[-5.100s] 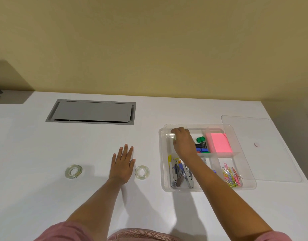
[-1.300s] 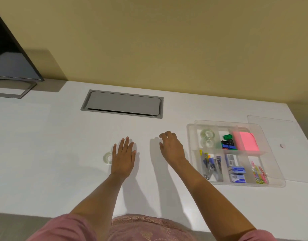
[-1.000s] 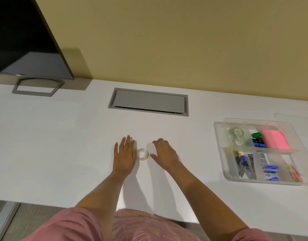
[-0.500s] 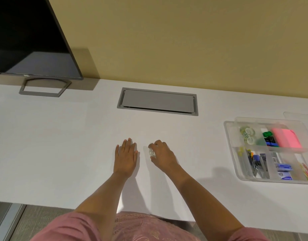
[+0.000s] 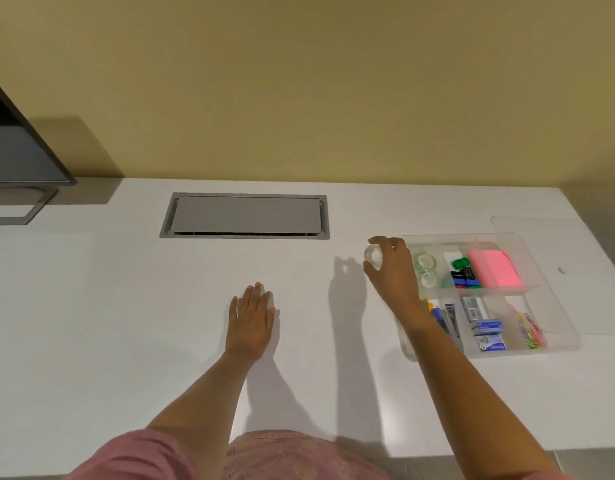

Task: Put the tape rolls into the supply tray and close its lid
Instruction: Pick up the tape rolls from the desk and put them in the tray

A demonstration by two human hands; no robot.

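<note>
My right hand [image 5: 392, 268] holds a clear tape roll [image 5: 373, 257] between thumb and fingers, raised above the desk just left of the clear supply tray [image 5: 555, 317]. Two more tape rolls [image 5: 426, 269] lie in the tray's back-left compartment. The tray's clear lid [image 5: 576, 244] lies flat on the desk behind and to the right of the tray. My left hand [image 5: 251, 323] rests flat on the white desk, fingers together, holding nothing.
The tray also holds a pink sticky-note pad [image 5: 495, 268], binder clips [image 5: 462, 271], staple boxes [image 5: 486, 329] and paper clips [image 5: 531, 329]. A grey cable hatch [image 5: 245, 216] is set into the desk at the back. A monitor on a stand [image 5: 18, 168] is at the far left.
My right hand closed on the tape roll beside my left hand, lifted it and carried it right toward the tray. My left hand stayed flat on the desk.
</note>
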